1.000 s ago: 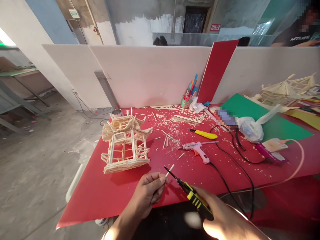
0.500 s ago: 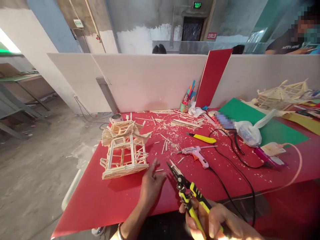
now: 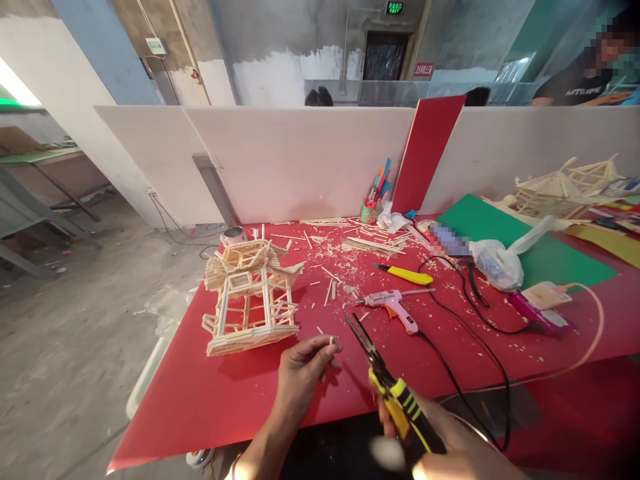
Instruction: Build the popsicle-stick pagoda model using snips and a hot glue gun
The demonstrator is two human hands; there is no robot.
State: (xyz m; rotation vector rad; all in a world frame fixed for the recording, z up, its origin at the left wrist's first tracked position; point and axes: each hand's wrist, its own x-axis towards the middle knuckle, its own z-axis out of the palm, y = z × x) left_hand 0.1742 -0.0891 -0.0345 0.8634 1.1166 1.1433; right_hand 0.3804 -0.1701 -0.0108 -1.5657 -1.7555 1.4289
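My left hand (image 3: pixel 303 370) pinches a short wooden stick piece (image 3: pixel 332 341) between thumb and fingertips, just above the red table (image 3: pixel 210 393). My right hand (image 3: pixel 440 443) grips the yellow-and-black handles of the cutting pliers (image 3: pixel 385 377), whose jaws stand apart and point up-left, a little to the right of the stick. A small pavilion model (image 3: pixel 250 290) of wooden sticks stands to the left of my left hand. A glue gun (image 3: pixel 393 303) lies beyond the pliers.
Loose sticks and shavings (image 3: pixel 350 257) litter the table's middle. A yellow utility knife (image 3: pixel 407 273), black cables (image 3: pixel 465 320), a plastic bag (image 3: pixel 497 260), a green sheet (image 3: pixel 530 253) and a pen cup (image 3: pixel 373 203) lie further back. Another person (image 3: pixel 595 73) sits behind the white partition (image 3: pixel 300 160).
My left hand reached down to the table with fingers spread, then closed on a short stick. The pliers' jaws came apart and swung to point further up.
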